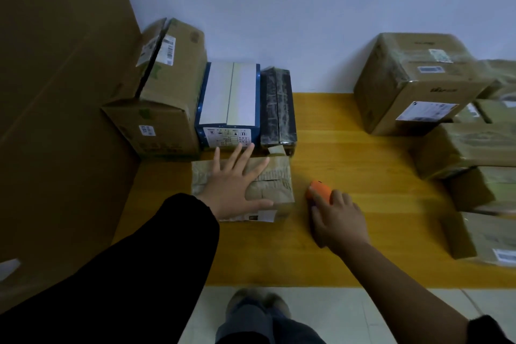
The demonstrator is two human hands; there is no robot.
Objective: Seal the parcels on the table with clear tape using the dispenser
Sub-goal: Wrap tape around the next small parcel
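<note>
A small brown parcel with wrinkled tape lies near the middle of the yellow table. My left hand rests flat on its top with the fingers spread. Just right of the parcel, my right hand grips the orange tape dispenser, which sits low over the table. Only the dispenser's orange top shows; the rest is hidden under my fingers.
Behind the parcel stand a brown carton, a blue-and-white box and a dark wrapped box. Several taped cartons fill the table's right side. A big cardboard sheet leans on the left. The table's front edge is near my legs.
</note>
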